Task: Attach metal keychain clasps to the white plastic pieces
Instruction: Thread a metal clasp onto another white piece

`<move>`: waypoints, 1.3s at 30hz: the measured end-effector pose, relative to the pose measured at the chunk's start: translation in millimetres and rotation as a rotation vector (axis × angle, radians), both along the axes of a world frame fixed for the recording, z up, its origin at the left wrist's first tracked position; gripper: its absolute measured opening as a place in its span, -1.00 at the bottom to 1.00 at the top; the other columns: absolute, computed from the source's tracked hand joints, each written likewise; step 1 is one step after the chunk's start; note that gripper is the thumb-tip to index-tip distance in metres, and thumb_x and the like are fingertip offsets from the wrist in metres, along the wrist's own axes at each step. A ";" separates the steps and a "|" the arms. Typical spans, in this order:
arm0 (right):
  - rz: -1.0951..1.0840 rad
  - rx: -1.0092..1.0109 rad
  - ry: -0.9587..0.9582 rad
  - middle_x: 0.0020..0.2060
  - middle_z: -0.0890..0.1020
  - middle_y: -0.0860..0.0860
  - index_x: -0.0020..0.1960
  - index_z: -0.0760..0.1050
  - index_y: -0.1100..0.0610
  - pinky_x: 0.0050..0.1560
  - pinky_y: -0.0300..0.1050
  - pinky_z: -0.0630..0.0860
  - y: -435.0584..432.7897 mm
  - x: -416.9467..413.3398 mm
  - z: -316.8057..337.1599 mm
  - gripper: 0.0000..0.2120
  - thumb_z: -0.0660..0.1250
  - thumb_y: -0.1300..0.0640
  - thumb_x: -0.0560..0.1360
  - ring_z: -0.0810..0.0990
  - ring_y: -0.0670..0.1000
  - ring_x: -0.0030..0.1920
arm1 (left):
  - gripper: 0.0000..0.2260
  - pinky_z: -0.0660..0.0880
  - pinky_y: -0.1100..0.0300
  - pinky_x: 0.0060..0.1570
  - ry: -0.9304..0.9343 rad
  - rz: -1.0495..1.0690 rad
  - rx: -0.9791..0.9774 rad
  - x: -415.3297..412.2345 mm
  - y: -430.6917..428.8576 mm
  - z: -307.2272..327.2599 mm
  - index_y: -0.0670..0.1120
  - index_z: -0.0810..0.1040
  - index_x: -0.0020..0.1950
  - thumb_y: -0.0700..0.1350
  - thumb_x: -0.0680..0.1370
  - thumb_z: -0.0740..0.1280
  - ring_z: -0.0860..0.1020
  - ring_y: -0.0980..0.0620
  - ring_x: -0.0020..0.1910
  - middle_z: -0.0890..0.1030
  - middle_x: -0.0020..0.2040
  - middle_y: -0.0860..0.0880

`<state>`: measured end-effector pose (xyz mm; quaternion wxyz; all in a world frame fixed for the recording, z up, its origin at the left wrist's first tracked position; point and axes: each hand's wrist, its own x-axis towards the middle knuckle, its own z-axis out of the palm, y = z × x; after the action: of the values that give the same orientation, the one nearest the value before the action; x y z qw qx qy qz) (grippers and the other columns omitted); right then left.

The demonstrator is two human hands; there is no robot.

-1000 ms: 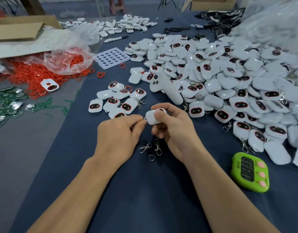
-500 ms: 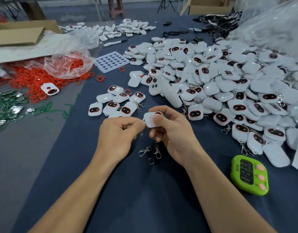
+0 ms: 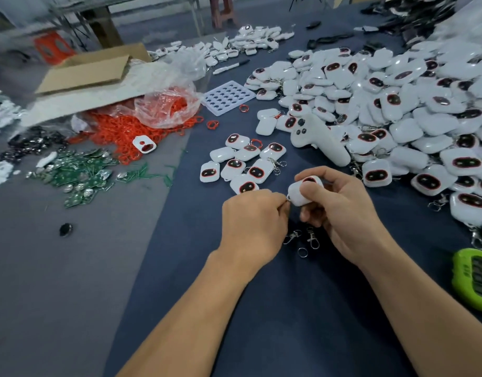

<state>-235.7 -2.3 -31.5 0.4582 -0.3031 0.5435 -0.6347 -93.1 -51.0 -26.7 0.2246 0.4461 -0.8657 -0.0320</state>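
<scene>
One white piece (image 3: 296,196) in right hand (image 3: 343,210), clasp (image 3: 288,199) mostly under left hand (image 3: 255,224)

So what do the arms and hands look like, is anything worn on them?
Both are bare. The left hand and right hand have no gloves and no rings that show. The left forearm and right forearm carry no sleeves, watch or bands as far as the frame's edge.

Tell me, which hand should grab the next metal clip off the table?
Probably the left hand: it only pinches a small metal bit, and the loose clasps lie right beside it. The right hand is full, gripping the white piece.
</scene>
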 end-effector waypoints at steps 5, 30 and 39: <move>-0.003 0.010 -0.003 -0.23 0.67 0.14 -0.03 0.62 0.18 -0.54 -0.20 0.34 -0.3 0.0 0.1 -0.85 0.32 0.37 0.59 0.50 0.03 -0.51 | -0.71 0.36 0.12 -0.40 0.086 -0.024 0.040 0.8 0.0 -1.3 -0.03 0.47 -0.37 -0.06 0.55 0.36 0.41 -0.02 -0.41 0.47 -0.44 0.04; 0.033 -0.016 -0.168 -0.30 0.66 0.09 0.04 0.60 0.20 -0.53 -0.22 0.38 0.1 -4.3 1.2 -0.82 0.24 0.37 0.64 0.53 0.02 -0.48 | -0.86 0.22 0.36 -0.42 0.647 -0.091 0.511 0.3 -7.3 -0.4 0.03 0.64 -0.28 -0.06 0.49 0.42 0.23 0.12 -0.44 0.26 -0.49 0.10; -0.022 -0.029 0.006 -0.24 0.65 0.14 -0.02 0.61 0.16 -0.52 -0.18 0.39 1.3 1.6 -1.6 -0.83 0.31 0.37 0.60 0.51 0.06 -0.46 | -0.74 0.26 0.28 -0.39 0.305 0.000 0.267 0.1 -5.8 -1.5 -0.10 0.46 -0.32 0.02 0.50 0.34 0.33 0.04 -0.38 0.37 -0.48 0.03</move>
<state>-234.1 -1.0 -33.1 0.4451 -0.3058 0.5389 -0.6465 -93.0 -56.9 -28.2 0.2920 0.4618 -0.8099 -0.2136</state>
